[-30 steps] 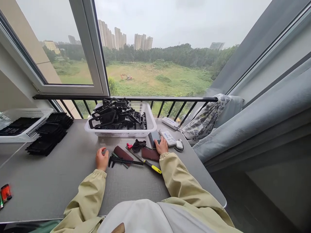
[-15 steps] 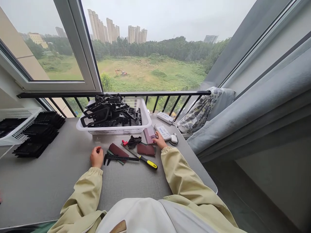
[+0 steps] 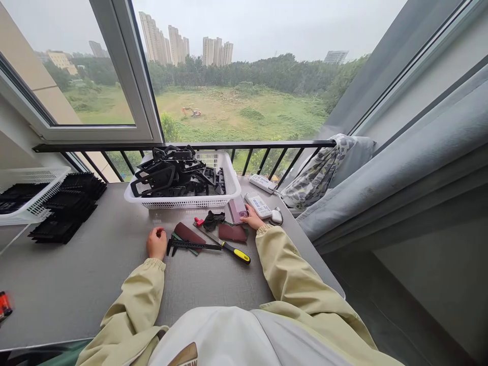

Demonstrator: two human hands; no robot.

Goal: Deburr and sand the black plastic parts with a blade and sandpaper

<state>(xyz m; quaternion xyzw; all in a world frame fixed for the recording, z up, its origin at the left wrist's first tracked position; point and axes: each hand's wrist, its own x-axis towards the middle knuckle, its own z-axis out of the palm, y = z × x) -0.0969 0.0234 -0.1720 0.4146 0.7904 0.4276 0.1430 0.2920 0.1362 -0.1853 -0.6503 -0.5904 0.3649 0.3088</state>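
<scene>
My left hand [image 3: 156, 244] rests on the table with its fingers curled; whether anything is inside cannot be made out. Just right of it lie a black caliper [image 3: 198, 245], dark red sandpaper [image 3: 189, 235] and a file with a yellow and black handle [image 3: 237, 252]. My right hand [image 3: 252, 218] has its fingers on the edge of a flat pinkish phone-like object [image 3: 237, 210], beside the white basket. Near that hand are another piece of red sandpaper [image 3: 232, 233], a crumpled black cloth [image 3: 213, 220] and a white box-like device [image 3: 258, 205].
A white basket [image 3: 186, 203] heaped with black plastic parts [image 3: 175, 173] stands by the railing. Stacked black parts [image 3: 68, 208] and a second basket [image 3: 36, 216] are at left. A red and black object [image 3: 5, 306] lies at the left edge. A second white device [image 3: 263, 183] sits behind.
The view has shifted slightly, and more of the red and black object shows at the left edge. Both hands keep nearly the same places on the table.
</scene>
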